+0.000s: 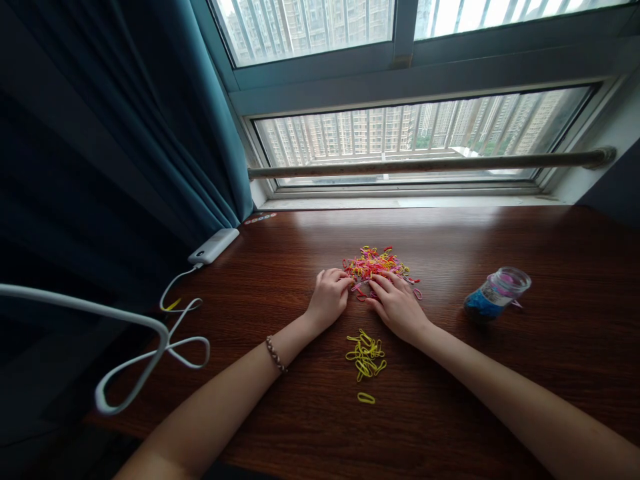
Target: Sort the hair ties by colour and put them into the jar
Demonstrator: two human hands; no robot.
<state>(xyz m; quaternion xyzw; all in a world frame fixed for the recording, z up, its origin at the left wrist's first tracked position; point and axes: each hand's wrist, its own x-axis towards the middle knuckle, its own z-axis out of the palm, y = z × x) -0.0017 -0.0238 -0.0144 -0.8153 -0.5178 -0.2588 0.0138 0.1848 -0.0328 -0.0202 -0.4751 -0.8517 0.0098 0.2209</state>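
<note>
A loose pile of small rubber bands (377, 261) in red, pink, yellow and orange lies on the brown wooden table. At its left edge is my left hand (330, 297), fingers curled and thumb close to the fingertips; whatever they pinch is hidden. My right hand (397, 307) rests at the pile's near right side, fingers stretched out over the bands and thumb apart. Closer to me, between my forearms, sits a separate heap of yellow rubber bands (367, 357). One single yellow rubber band (366, 398) lies just below that heap.
To the right stands an uncapped clear jar (497, 293) with blue and pink contents. A white power bank (214, 247) with a looping white cable (165, 340) is at the left, beside the blue curtain (200, 133). A window with a rail (430, 165) borders the table's far side.
</note>
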